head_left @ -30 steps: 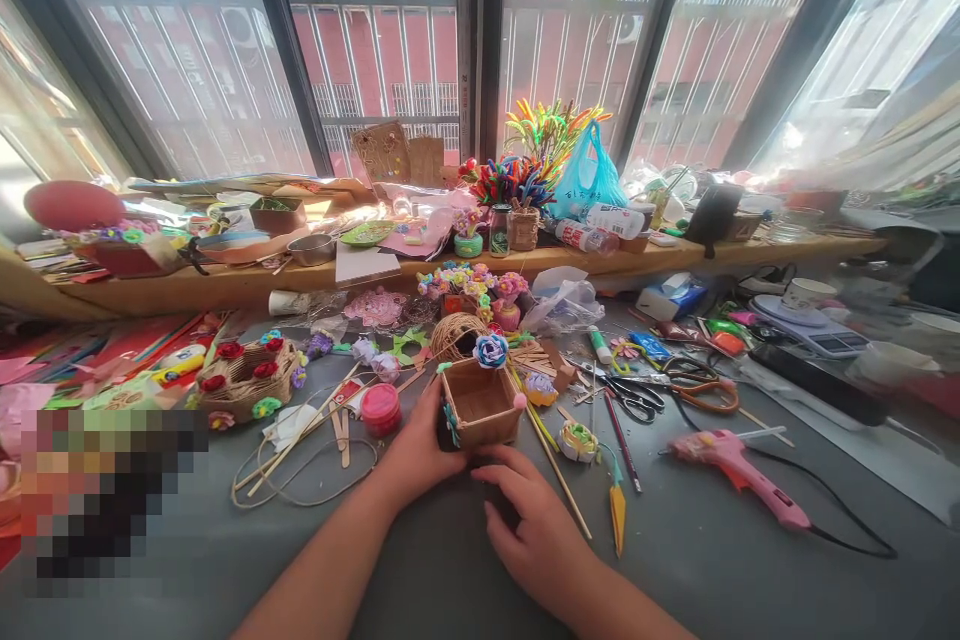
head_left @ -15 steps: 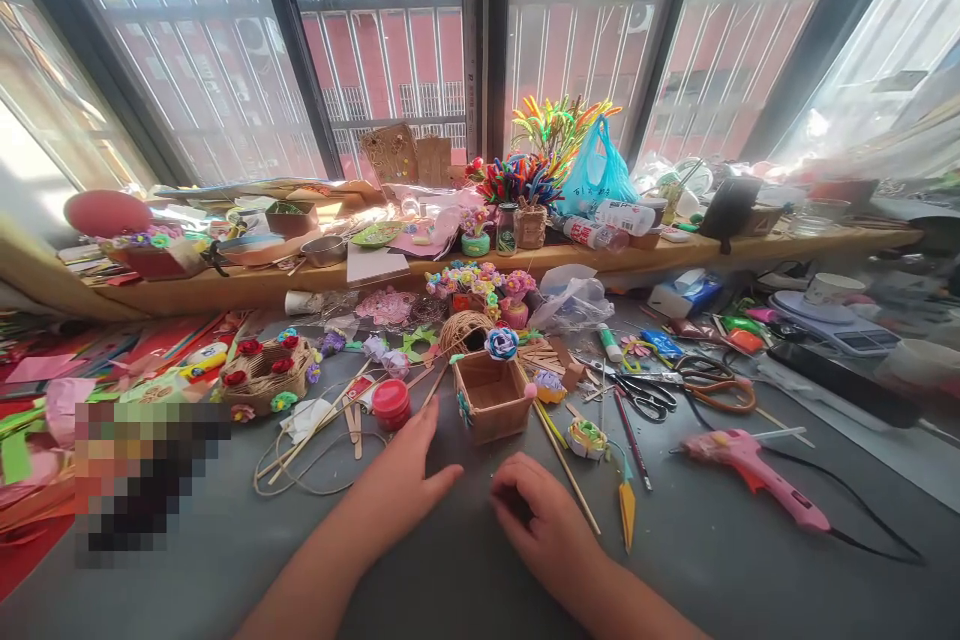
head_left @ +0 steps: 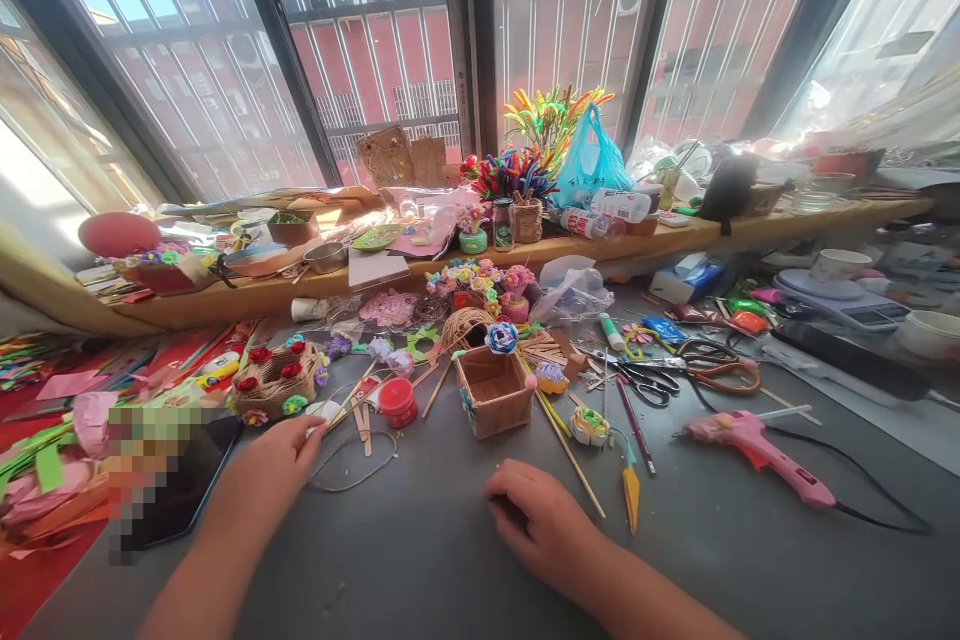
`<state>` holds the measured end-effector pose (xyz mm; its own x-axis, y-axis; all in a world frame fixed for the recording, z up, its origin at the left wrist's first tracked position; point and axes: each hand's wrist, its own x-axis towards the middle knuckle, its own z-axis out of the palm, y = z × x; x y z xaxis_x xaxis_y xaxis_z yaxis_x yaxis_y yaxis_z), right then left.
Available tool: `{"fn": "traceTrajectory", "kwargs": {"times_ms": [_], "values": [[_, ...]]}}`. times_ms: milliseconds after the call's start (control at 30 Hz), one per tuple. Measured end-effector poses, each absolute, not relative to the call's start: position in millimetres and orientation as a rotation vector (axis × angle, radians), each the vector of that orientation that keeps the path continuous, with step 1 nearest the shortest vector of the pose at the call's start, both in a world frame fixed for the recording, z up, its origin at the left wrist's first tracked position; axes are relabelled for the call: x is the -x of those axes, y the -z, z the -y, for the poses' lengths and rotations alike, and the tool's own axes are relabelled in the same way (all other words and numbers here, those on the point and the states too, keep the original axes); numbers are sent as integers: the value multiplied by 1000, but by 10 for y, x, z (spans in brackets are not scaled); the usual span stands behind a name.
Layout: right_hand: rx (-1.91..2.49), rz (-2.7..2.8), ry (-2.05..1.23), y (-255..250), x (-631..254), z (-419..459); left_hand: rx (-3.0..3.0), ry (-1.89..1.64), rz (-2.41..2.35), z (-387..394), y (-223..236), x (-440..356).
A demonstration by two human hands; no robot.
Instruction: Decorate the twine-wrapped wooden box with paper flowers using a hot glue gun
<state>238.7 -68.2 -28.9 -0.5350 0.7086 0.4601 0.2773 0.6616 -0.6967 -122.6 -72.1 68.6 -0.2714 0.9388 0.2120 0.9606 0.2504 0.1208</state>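
Note:
My left hand reaches over the left of the table, thumb and fingers closed together beside thin wooden sticks and a white paper scrap. Whatever is between its fingertips is hidden. A loop of thin cord lies just right of it. Loosely curled, my right hand rests on the table with nothing visible in it. In front of it stands a small brown square box, open at the top, with a blue paper rose at its rim. A red-lidded jar is left of the box.
A twine-wrapped basket with red roses and a phone lie left. To the right are a pencil, scissors, a pink glue gun with its cable, and a yellow-tipped piece. A cluttered ledge runs behind.
My left hand has moved left, away from the box to the sticks and cord, and its fingers have closed. The right hand stays nearly where it was. The view has shifted slightly.

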Motion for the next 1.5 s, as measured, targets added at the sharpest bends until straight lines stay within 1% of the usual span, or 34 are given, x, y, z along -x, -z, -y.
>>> {"fn": "traceTrajectory", "kwargs": {"times_ms": [133, 200, 400, 733, 1000, 1167, 1267, 1367, 1433, 1500], "values": [[773, 2097, -734, 258, -2378, 685, 1889, 109, 2328, 598, -509, 1305], [775, 2099, -737, 232, -2377, 692, 1896, 61, 2320, 551, -445, 1314], [755, 2123, -739, 179, -2385, 707, 1903, 79, 2263, 518, -410, 1367], [767, 2148, -754, 202, -2379, 722, 1896, 167, 2177, 605, -594, 1468], [785, 2169, -764, 242, -2365, 719, 1912, 369, 2211, 668, -643, 1349], [764, 1961, -660, 249, -2374, 712, 1996, 720, 2416, 808, -682, 779], [767, 1808, -617, 245, -2391, 694, 2301, 954, 2343, 809, -588, 318], [793, 1806, -641, 240, -2398, 697, 2451, 1152, 2193, 679, -549, 39], [794, 1856, -655, 240, -2391, 714, 2413, 1116, 2072, 510, -623, 39], [770, 1911, -660, 242, -2377, 734, 2307, 900, 2018, 295, -758, 147]]}}
